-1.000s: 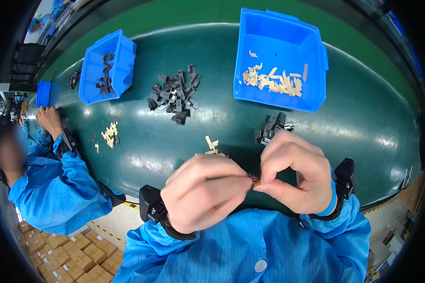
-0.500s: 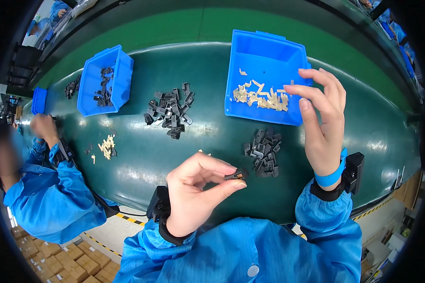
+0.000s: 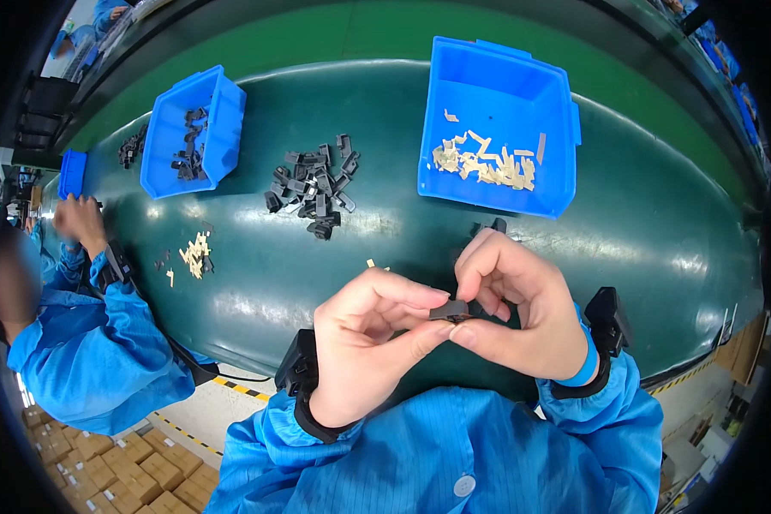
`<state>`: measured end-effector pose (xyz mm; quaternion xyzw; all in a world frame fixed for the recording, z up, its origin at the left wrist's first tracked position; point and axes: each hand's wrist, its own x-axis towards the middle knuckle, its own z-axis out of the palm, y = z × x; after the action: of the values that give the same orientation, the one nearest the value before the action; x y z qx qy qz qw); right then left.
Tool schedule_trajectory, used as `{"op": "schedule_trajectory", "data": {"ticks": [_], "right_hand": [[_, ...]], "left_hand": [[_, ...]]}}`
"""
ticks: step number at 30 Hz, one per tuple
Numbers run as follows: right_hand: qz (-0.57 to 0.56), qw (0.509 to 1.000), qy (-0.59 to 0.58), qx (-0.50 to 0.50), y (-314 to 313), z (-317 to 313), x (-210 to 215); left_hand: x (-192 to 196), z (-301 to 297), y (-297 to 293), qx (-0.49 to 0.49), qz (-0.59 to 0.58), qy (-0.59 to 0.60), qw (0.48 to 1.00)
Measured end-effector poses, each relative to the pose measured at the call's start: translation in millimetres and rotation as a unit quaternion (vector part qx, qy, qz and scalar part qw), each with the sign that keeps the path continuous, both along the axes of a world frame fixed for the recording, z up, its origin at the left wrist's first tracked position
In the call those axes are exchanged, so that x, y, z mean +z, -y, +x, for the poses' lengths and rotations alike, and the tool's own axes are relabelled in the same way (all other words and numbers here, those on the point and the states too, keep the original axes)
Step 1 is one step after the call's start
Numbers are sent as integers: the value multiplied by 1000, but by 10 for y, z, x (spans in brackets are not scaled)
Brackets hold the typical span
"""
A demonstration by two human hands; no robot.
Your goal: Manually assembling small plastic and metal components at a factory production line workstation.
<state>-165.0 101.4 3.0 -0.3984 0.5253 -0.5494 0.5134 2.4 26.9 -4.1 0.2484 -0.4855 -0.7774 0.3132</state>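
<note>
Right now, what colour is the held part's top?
On top, the held part is dark grey; see the head view.

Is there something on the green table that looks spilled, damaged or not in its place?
Nothing looks clearly spilled or damaged. Only slightly odd: one pale piece lies on the green table, apart from the small pale pile at left, as if it strayed from it.
</note>
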Motion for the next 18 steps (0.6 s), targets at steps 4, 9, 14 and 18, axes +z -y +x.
{"op": "schedule_trajectory", "data": {"ticks": [4,9,14,18], "right_hand": [[25,996,78,36,-5,-35,11],[71,963,233,116,-4,-87,2],[67,959,253,111,3,-77,7],[61,973,200,97,-4,-67,31]], "left_hand": [[35,1,2,-5,1,33,999],[9,13,20,-29,4,13,1000],[1,18,64,-36,-109,4,993],[122,27,-4,-1,-138,97,986]]}}
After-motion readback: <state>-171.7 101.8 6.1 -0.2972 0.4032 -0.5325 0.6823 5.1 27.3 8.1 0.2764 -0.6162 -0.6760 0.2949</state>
